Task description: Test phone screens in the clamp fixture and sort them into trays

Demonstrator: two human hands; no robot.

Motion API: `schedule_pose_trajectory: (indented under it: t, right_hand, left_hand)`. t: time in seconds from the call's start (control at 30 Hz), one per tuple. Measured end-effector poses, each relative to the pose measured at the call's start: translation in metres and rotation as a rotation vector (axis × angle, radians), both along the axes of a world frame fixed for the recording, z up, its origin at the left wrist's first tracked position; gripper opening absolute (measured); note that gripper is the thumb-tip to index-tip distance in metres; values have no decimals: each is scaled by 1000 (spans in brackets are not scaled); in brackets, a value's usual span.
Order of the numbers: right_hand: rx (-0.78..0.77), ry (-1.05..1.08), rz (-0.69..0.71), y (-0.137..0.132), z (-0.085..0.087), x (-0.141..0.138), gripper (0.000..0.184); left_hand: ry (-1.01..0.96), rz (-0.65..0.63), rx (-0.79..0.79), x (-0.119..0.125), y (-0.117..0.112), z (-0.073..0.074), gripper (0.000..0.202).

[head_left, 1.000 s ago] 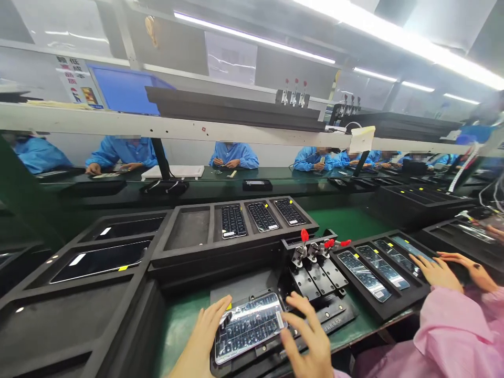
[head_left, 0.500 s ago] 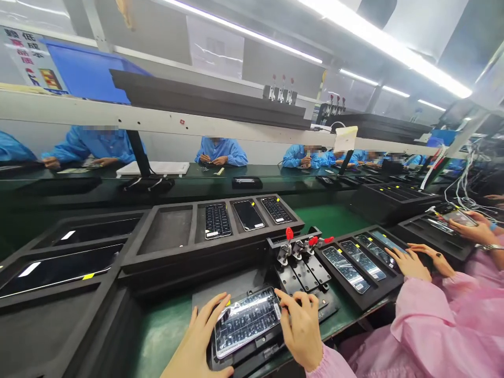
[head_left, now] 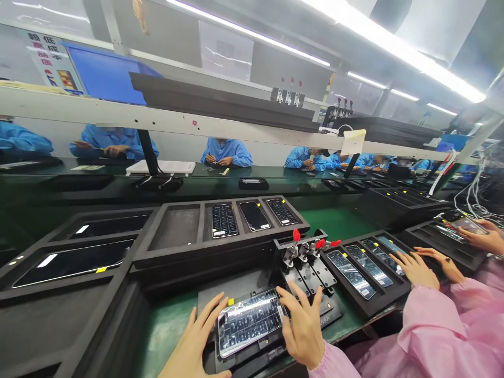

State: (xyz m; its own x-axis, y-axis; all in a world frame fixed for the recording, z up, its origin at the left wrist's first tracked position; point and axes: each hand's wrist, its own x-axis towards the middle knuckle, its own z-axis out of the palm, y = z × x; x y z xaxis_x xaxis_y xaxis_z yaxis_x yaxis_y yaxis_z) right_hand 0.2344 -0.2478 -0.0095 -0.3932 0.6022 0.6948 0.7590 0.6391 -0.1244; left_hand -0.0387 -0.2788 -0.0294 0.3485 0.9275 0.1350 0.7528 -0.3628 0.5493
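A phone with a lit grid pattern on its screen lies in a black fixture at the near edge of the green bench. My left hand rests against the phone's left end, fingers spread. My right hand lies over its right end, fingers apart and curved onto the fixture. Neither hand lifts the phone. Three red-handled toggle clamps stand just behind the fixture.
A black foam tray behind holds three phones. Another tray with several phones sits to the right, where a co-worker's hands in pink sleeves rest. Large black trays fill the left. Workers in blue sit across the line.
The view swung left and then back a little to the right. The middle phone in the tray behind went from lit to dark. My hands stay at the phone's two ends.
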Motion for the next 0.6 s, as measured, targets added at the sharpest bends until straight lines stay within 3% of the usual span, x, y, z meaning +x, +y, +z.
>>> schedule_pose_trajectory:
  t: [0.07,0.13,0.27,0.37,0.53,0.6]
  right_hand:
    - [110,220,2,12,17,6,31]
    - [108,375,-50,29,41,9,36]
    - [-55,390,-88,64,80,6,53]
    - [-117,405,-55,76,90,5,51]
    - [-175,453,-10,75,91,10,48]
    - [-207,480,15,75,92,11,47]
  left_hand:
    - [19,-9,28,1,2,4,102]
    - [41,-29,44,5,4,8,101]
    - [33,-45,30,21,8,11,102]
    - [-42,-9,-32,35,18,9,103]
    - [-96,148,-95,54,49,14,40]
    - [-82,149,-65,59,58,19,29]
